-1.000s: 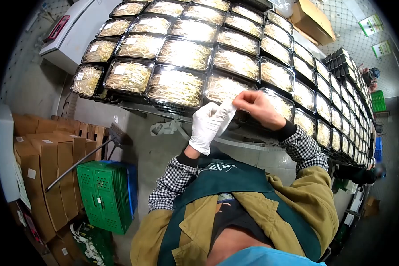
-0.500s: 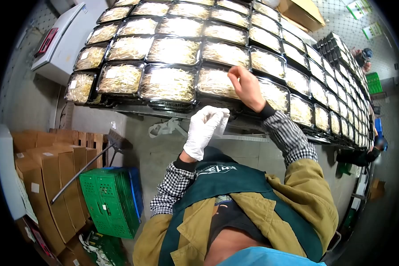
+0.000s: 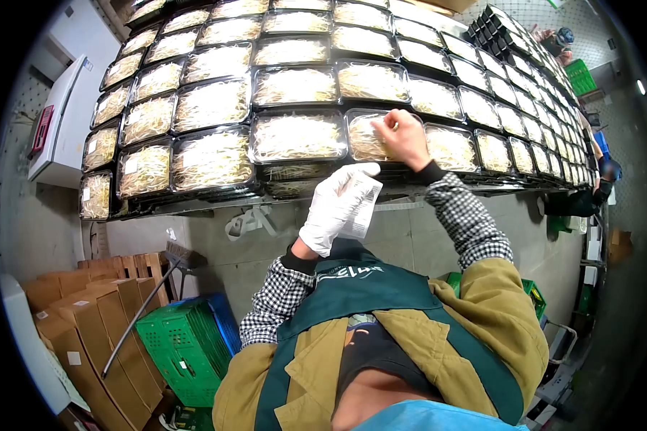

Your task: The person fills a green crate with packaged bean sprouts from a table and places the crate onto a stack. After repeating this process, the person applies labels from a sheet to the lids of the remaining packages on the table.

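My left hand point(image 3: 331, 212), in a white glove, is closed on a white strip of printed labels point(image 3: 361, 208) that hangs beside its fingers. It is just in front of the table edge. My bare right hand point(image 3: 407, 141) is over a clear-lidded tray of bean sprouts point(image 3: 364, 138) in the front row. Its thumb and forefinger are curled together; whatever is between them is too small to make out. To the left of that is another bean sprout tray point(image 3: 298, 136). Small white labels show on some trays at the far left, such as the label point(image 3: 131, 165).
Rows of stacked sprout trays point(image 3: 212, 158) cover the long table. Below left are green crates point(image 3: 183, 352), cardboard boxes point(image 3: 97, 345) and a long-handled broom point(image 3: 140, 320). A white appliance point(image 3: 68, 118) stands at the left. Another person point(image 3: 586, 194) is at the far right.
My view has shifted, so the trays appear lower and further left. My right hand is over a front-row tray. The label strip in my left hand is turned more toward view.
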